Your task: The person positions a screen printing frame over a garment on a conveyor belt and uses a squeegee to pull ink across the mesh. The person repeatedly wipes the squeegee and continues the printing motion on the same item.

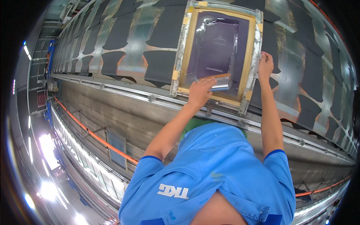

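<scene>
A screen-printing frame [181,47] with worn, whitish edges and yellow tape inside lies over the long table in front of me. Its mesh [219,47] is purple, with a glossy darker rectangle in the middle. My left hand [201,91] is closed on a squeegee [222,83], which has a shiny metal body and an orange-brown upper edge. The squeegee rests at the near end of the mesh. At the frame's right side, my right hand [265,65] has its fingers curled onto the outer edge.
Dark cut fabric pieces [161,65] lie in rows along the shiny table [137,48], left and right of the frame. A metal rail [150,98] runs along the table's near edge, close to my body. An orange pipe or cable [92,133] runs behind me, beside another long table.
</scene>
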Demonstrator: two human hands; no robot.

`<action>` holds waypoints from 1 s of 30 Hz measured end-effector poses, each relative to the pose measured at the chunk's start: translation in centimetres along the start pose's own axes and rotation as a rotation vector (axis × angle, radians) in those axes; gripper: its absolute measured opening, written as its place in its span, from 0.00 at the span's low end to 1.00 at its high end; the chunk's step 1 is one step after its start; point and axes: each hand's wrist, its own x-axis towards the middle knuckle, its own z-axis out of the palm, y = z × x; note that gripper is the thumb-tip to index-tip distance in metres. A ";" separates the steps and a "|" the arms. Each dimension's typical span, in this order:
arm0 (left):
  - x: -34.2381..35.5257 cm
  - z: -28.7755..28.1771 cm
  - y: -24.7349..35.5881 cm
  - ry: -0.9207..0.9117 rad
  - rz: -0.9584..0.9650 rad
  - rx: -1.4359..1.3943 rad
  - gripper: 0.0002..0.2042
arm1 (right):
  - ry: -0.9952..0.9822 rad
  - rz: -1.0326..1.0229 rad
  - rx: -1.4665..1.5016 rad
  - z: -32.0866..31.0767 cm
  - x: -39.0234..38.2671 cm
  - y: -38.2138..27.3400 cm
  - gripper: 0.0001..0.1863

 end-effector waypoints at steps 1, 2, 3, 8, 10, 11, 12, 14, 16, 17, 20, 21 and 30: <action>-0.2 -1.1 -2.2 0.001 0.027 0.028 0.24 | -0.013 -0.013 0.052 2.4 -1.5 -1.6 0.14; -0.4 -2.3 -4.2 0.003 0.052 0.054 0.24 | -0.032 0.025 0.075 4.8 -3.0 -3.3 0.14; -0.9 -3.6 -6.1 -0.045 0.101 0.119 0.26 | -0.049 0.060 0.095 7.1 -4.5 -4.8 0.14; -3.4 -9.7 -17.2 -0.220 0.296 0.193 0.29 | -0.083 0.130 0.121 16.1 -9.3 -8.9 0.13; -4.9 -11.7 -20.8 -0.269 0.288 0.217 0.29 | -0.080 0.125 0.117 18.0 -10.7 -11.1 0.13; -4.5 -13.9 -20.9 -0.286 0.175 0.156 0.28 | -0.060 0.094 0.108 18.8 -11.1 -11.5 0.13; -4.7 -14.8 -21.8 -0.234 0.136 0.130 0.27 | -0.065 0.117 0.098 19.3 -11.6 -12.1 0.13; -4.6 -16.1 -23.9 -0.119 0.065 0.081 0.25 | -0.067 0.152 0.081 20.0 -11.8 -12.9 0.13; -4.9 -16.6 -25.1 -0.015 0.052 0.066 0.24 | -0.075 0.157 0.037 20.0 -12.0 -13.1 0.13; -5.1 -16.8 -25.2 0.003 0.034 0.055 0.24 | -0.081 0.156 0.013 19.9 -12.0 -13.1 0.13; -6.0 -16.8 -25.0 -0.015 0.061 0.033 0.25 | -0.089 0.179 -0.038 20.1 -11.8 -13.2 0.13; -6.8 -16.2 -24.8 -0.030 0.106 0.059 0.25 | -0.067 0.148 -0.037 20.6 -11.4 -12.6 0.13; -6.2 -12.4 -24.7 -0.059 0.212 0.198 0.28 | -0.051 0.151 -0.081 21.2 -11.2 -11.3 0.13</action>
